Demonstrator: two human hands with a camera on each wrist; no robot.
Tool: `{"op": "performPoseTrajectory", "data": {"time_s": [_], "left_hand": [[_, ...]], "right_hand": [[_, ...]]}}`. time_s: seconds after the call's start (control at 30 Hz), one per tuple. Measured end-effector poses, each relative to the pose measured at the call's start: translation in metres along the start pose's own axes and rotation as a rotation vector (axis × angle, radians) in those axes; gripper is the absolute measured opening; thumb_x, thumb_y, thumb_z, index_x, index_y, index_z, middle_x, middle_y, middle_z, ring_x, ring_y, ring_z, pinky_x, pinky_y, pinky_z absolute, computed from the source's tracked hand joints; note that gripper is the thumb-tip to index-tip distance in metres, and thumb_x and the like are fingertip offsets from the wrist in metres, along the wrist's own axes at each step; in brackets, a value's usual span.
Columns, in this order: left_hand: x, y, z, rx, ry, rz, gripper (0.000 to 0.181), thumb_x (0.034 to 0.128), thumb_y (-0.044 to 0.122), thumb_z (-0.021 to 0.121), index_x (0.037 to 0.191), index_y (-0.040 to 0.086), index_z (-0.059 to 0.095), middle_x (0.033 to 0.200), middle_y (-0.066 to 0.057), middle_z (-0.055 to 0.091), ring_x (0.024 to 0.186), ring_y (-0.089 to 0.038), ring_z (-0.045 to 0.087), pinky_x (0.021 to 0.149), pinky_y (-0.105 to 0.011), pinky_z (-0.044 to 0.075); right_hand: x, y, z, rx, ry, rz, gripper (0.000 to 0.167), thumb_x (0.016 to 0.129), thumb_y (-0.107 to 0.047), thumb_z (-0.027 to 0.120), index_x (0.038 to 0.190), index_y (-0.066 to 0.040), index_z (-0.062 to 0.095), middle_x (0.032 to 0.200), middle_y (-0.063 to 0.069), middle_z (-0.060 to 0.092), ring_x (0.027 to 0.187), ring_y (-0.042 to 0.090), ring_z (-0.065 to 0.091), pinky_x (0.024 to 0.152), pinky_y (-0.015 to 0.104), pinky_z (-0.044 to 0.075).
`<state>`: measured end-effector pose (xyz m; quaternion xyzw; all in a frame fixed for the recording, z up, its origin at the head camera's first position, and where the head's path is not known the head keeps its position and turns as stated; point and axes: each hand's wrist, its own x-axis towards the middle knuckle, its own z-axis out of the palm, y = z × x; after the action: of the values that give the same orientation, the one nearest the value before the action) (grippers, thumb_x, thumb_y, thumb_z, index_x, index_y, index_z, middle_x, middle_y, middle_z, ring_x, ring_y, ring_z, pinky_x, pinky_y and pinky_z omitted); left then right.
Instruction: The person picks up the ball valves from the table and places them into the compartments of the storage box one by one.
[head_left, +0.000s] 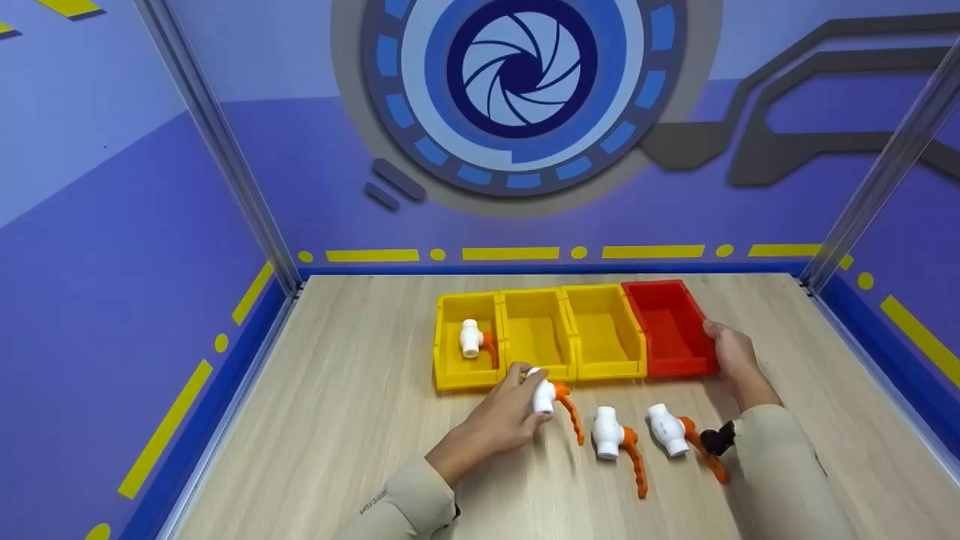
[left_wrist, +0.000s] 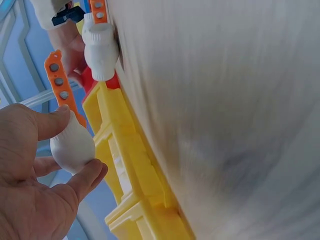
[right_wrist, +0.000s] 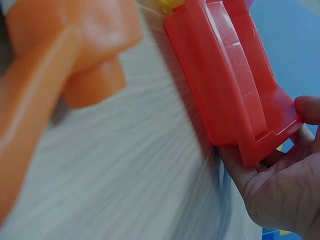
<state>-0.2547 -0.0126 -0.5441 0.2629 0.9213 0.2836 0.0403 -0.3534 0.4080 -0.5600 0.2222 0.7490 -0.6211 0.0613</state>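
My left hand (head_left: pixel 504 414) pinches a white ball valve (head_left: pixel 544 395) with an orange lever, held above the table just in front of the yellow bins. In the left wrist view, thumb and fingers close round the valve's white body (left_wrist: pixel 73 147). At the right end of the row, my right hand (head_left: pixel 735 360) grips the side of the red bin (head_left: pixel 679 371), thumb over its rim and fingers beneath, as the right wrist view shows. Another ball valve (head_left: pixel 470 339) lies inside the leftmost yellow bin (head_left: pixel 444 375).
Two more valves lie on the wooden table: one ball valve (head_left: pixel 607 433) in front of the bins, another ball valve (head_left: pixel 669 430) near the right sleeve. The middle yellow bin (head_left: pixel 536 296) and third yellow bin (head_left: pixel 600 292) adjoin the red one. Printed walls enclose the table (head_left: pixel 330 420).
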Motion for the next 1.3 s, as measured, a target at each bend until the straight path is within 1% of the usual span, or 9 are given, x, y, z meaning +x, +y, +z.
{"op": "performPoseTrajectory", "data": {"time_s": [0.1, 0.17, 0.27, 0.4, 0.67, 0.77, 0.9, 1.03, 1.3], "left_hand": [[0.001, 0.0, -0.004, -0.007, 0.018, -0.002, 0.067, 0.1053, 0.033, 0.069, 0.164, 0.017, 0.042, 0.161, -0.011, 0.043, 0.135, -0.024, 0.06, 0.116, -0.042, 0.052], [0.002, 0.0, -0.005, -0.011, 0.034, 0.003, 0.066, 0.105, 0.032, 0.069, 0.163, 0.017, 0.043, 0.16, -0.011, 0.044, 0.135, -0.025, 0.059, 0.115, -0.043, 0.052], [0.003, 0.0, -0.006, -0.008, 0.048, 0.007, 0.065, 0.1054, 0.033, 0.068, 0.163, 0.017, 0.044, 0.16, -0.01, 0.043, 0.136, -0.024, 0.059, 0.116, -0.042, 0.052], [0.006, 0.001, -0.008, -0.015, 0.057, 0.005, 0.064, 0.1056, 0.035, 0.068, 0.163, 0.018, 0.043, 0.161, -0.011, 0.041, 0.135, -0.025, 0.059, 0.117, -0.042, 0.051], [0.017, -0.003, -0.011, -0.011, 0.057, -0.005, 0.064, 0.1065, 0.036, 0.066, 0.164, 0.021, 0.041, 0.164, -0.011, 0.04, 0.132, -0.025, 0.062, 0.117, -0.042, 0.052], [0.021, -0.006, -0.013, 0.002, 0.061, -0.013, 0.064, 0.1064, 0.036, 0.066, 0.163, 0.02, 0.042, 0.164, -0.012, 0.04, 0.134, -0.027, 0.061, 0.119, -0.043, 0.051], [0.024, -0.007, -0.013, 0.035, 0.077, -0.003, 0.062, 0.1062, 0.034, 0.066, 0.162, 0.017, 0.044, 0.162, -0.013, 0.042, 0.135, -0.028, 0.06, 0.119, -0.044, 0.05], [0.025, -0.007, -0.012, 0.076, 0.082, 0.015, 0.061, 0.1059, 0.034, 0.067, 0.16, 0.015, 0.046, 0.16, -0.013, 0.043, 0.135, -0.027, 0.06, 0.118, -0.042, 0.051], [0.028, -0.01, -0.011, 0.09, 0.104, 0.021, 0.059, 0.1065, 0.028, 0.066, 0.161, 0.015, 0.045, 0.161, -0.015, 0.042, 0.137, -0.028, 0.059, 0.12, -0.044, 0.049]], "right_hand": [[-0.001, 0.001, 0.002, -0.003, 0.004, -0.016, 0.072, 0.109, -0.05, 0.039, 0.167, -0.008, 0.033, 0.167, 0.014, 0.034, 0.134, 0.021, 0.045, 0.104, 0.03, 0.04], [-0.002, 0.001, 0.002, 0.002, 0.011, -0.023, 0.073, 0.109, -0.05, 0.04, 0.166, -0.006, 0.033, 0.164, 0.014, 0.037, 0.13, 0.019, 0.047, 0.102, 0.029, 0.04], [-0.002, 0.0, 0.004, 0.001, 0.024, -0.023, 0.072, 0.11, -0.05, 0.04, 0.166, -0.006, 0.033, 0.165, 0.013, 0.037, 0.131, 0.019, 0.047, 0.107, 0.03, 0.039], [-0.001, -0.002, 0.005, 0.009, 0.013, -0.006, 0.071, 0.11, -0.048, 0.04, 0.169, -0.011, 0.03, 0.172, 0.013, 0.031, 0.141, 0.022, 0.043, 0.119, 0.036, 0.035], [-0.001, -0.001, 0.003, 0.032, -0.015, 0.023, 0.069, 0.111, -0.047, 0.039, 0.171, -0.015, 0.025, 0.176, 0.012, 0.026, 0.146, 0.023, 0.039, 0.127, 0.04, 0.031], [-0.002, -0.002, 0.002, 0.038, -0.01, 0.028, 0.07, 0.11, -0.047, 0.041, 0.171, -0.013, 0.027, 0.173, 0.013, 0.029, 0.141, 0.021, 0.044, 0.123, 0.037, 0.035], [-0.001, -0.003, 0.002, 0.028, 0.0, 0.02, 0.069, 0.11, -0.046, 0.042, 0.169, -0.013, 0.031, 0.167, 0.011, 0.036, 0.125, 0.011, 0.049, 0.107, 0.027, 0.04], [-0.001, -0.003, 0.002, 0.014, 0.014, 0.016, 0.067, 0.11, -0.045, 0.041, 0.169, -0.016, 0.032, 0.168, 0.009, 0.037, 0.121, 0.007, 0.049, 0.106, 0.026, 0.039], [0.0, -0.001, 0.002, 0.011, 0.041, 0.023, 0.067, 0.109, -0.045, 0.045, 0.168, -0.015, 0.035, 0.166, 0.008, 0.04, 0.117, 0.004, 0.05, 0.107, 0.025, 0.039]]}}
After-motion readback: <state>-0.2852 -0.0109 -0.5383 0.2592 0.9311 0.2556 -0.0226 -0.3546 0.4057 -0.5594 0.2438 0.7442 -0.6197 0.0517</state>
